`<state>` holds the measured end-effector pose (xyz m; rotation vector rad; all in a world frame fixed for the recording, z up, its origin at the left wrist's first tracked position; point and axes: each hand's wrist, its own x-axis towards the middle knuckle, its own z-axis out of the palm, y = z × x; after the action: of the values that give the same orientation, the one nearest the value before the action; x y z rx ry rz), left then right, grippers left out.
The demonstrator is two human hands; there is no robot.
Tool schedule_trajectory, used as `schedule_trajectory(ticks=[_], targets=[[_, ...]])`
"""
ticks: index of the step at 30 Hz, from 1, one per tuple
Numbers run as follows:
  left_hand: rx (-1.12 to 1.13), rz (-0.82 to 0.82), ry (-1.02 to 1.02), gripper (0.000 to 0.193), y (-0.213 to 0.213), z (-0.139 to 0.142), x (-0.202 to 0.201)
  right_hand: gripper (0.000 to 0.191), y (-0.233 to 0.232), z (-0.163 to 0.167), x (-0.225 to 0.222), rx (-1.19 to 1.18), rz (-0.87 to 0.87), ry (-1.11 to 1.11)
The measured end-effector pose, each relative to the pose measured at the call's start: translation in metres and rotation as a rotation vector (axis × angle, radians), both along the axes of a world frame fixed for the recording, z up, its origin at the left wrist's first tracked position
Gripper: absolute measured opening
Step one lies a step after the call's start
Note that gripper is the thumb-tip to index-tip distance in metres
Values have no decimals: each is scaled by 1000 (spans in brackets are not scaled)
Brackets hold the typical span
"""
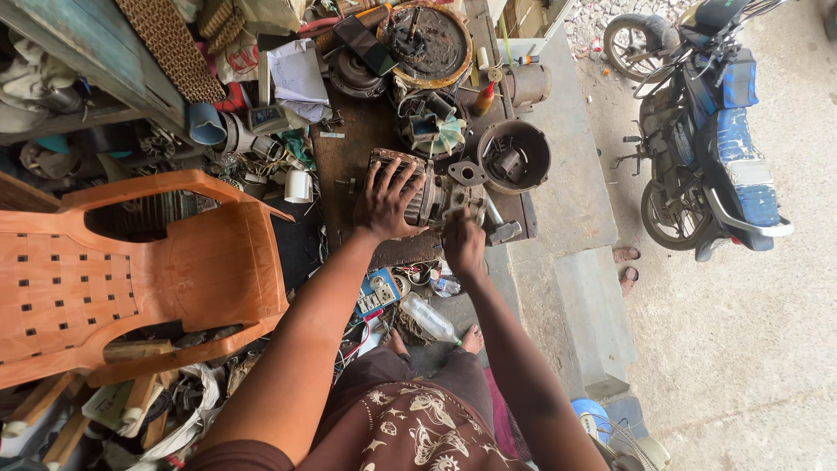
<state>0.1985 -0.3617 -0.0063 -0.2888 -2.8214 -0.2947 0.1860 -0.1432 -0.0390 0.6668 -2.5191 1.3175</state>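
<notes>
Left hand pressing flat, fingers spread, on motor lying on bench; right hand closing around small tool at motor's end; round housing sitting just beyond; orange chair standing left

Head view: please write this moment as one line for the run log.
left hand: flat on motor | right hand: at motor's end, grip unclear | motor: on workbench | orange chair: beside
</notes>
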Motion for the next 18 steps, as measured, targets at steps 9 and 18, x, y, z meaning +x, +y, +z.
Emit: schedule_trajectory(ticks=[9, 18], targets=[[-9, 0, 34, 116, -2, -8, -4, 12, 11, -17, 46, 22, 286, 434], [-5, -10, 25, 114, -2, -4, -5, 9, 1, -4, 6, 15, 227, 121]])
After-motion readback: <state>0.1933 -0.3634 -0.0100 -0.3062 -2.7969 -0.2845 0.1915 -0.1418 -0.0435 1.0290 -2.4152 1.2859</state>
